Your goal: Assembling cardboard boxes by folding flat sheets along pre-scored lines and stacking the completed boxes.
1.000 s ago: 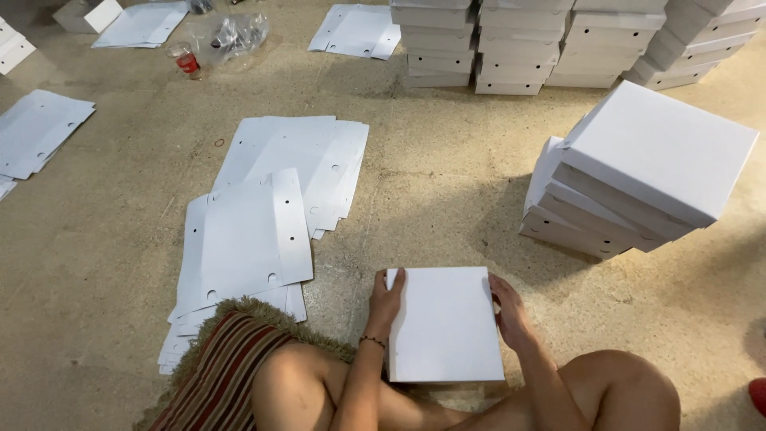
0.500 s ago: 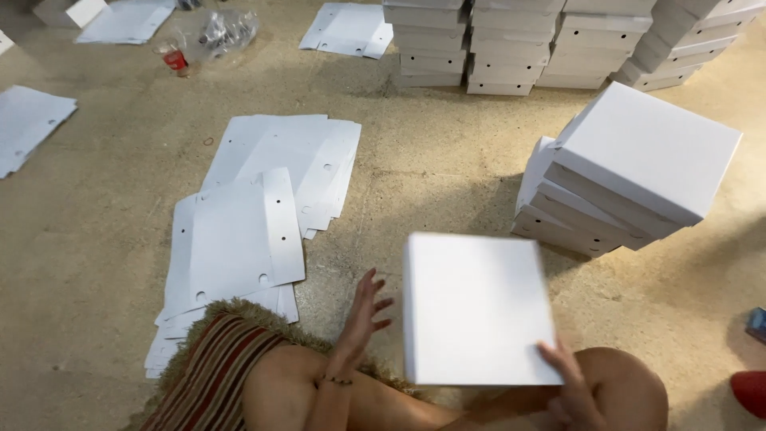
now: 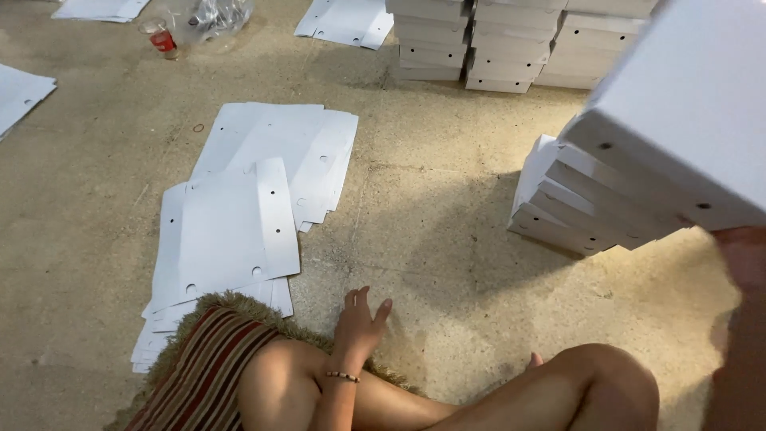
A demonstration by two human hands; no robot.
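A folded white cardboard box [image 3: 698,104] is lifted at the upper right, above a stack of white boxes [image 3: 574,203] on the floor. My right hand [image 3: 744,255] grips the raised box at its lower corner by the frame's right edge. Empty, with fingers spread, my left hand [image 3: 361,323] rests on the concrete floor in front of my crossed legs. A bead bracelet circles that wrist. To its left lies a pile of flat white box blanks [image 3: 231,231] with punched holes.
Taller stacks of finished white boxes [image 3: 511,40] stand at the back. More flat blanks [image 3: 345,20] lie at the back and far left. A small red cup [image 3: 163,40] and a crumpled plastic bag [image 3: 209,16] sit at the upper left. I sit on a striped fringed mat [image 3: 199,375].
The box went from the floor in front of me, held by both hands, up and to the right in my right hand. My left hand let go and settled on the floor.
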